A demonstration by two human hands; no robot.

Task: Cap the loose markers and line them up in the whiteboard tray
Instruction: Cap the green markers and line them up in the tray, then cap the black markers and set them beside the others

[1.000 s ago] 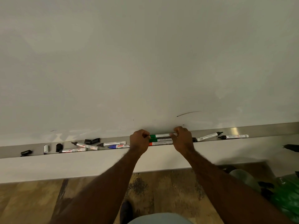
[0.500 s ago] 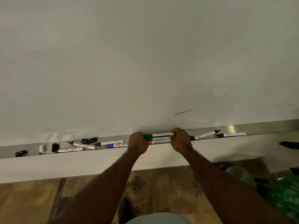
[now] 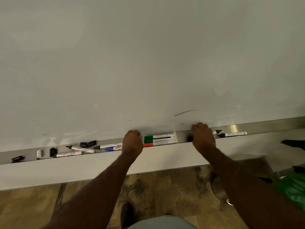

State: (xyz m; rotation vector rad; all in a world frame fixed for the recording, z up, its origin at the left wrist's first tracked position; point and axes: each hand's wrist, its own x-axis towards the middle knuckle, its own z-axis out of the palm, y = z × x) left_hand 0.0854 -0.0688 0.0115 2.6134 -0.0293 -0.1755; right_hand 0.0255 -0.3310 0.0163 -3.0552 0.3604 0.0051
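Green and red markers (image 3: 157, 140) lined up in tray (image 3: 181, 138); left hand (image 3: 133, 142) curled beside them, right hand (image 3: 203, 138) curled, grasp unclear; next, cap black markers (image 3: 231, 134).

Long metal whiteboard tray (image 3: 234, 128) runs along foot of white whiteboard (image 3: 148, 55). Three capped markers, two green-capped and one red-capped (image 3: 158, 140), lie side by side mid-tray, parallel to it, between left hand (image 3: 132, 142) and right hand (image 3: 203, 138). Left of left hand: blue-capped marker (image 3: 113, 148), three uncapped black-tipped markers (image 3: 82, 149), loose black caps (image 3: 88, 143). Right of right hand: uncapped black-tipped white marker (image 3: 232, 134) in tray.
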